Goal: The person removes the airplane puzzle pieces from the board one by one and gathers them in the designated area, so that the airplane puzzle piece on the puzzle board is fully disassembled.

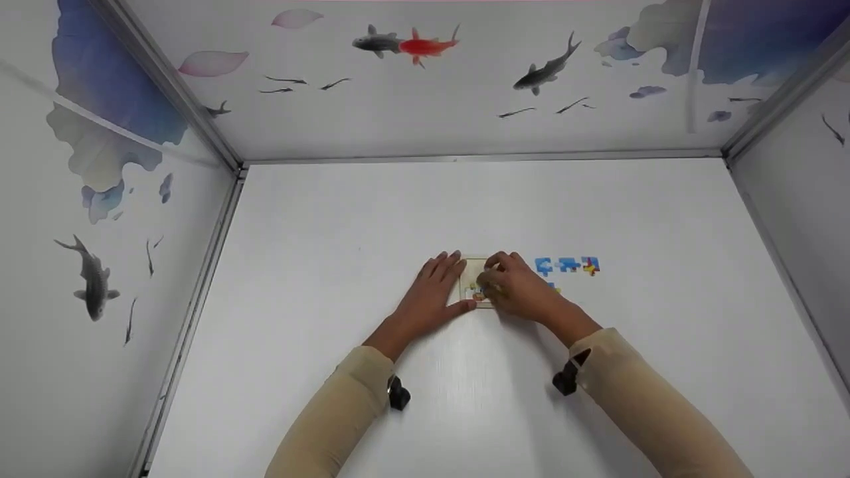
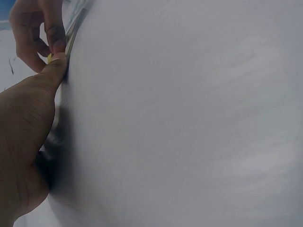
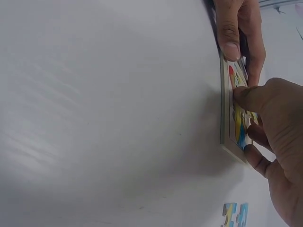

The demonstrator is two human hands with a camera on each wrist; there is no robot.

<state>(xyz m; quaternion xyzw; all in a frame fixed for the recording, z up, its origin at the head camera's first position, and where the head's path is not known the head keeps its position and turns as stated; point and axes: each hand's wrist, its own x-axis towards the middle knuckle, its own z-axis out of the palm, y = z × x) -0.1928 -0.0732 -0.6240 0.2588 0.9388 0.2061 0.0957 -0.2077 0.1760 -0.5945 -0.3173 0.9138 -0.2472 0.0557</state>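
Observation:
A small wooden jigsaw puzzle tray [image 1: 473, 269] lies on the table, with colourful pieces in its nearer part. My left hand [image 1: 435, 290] rests along its left side, fingers extended, its thumb on the near rim. My right hand [image 1: 520, 287] is over the tray's right part with bent fingers. In the right wrist view its thumb and fingers [image 3: 258, 158] pinch at a puzzle piece [image 3: 254, 116], mostly hidden by them, against the filled part. The left thumb [image 3: 231, 51] presses the tray's corner there.
To the right of the tray, loose blue puzzle pieces [image 1: 568, 265] lie in a row. Another loose piece [image 1: 552, 287] shows partly behind the right hand. The white table [image 1: 345, 212] is bordered by walls with painted fish [image 1: 546, 72].

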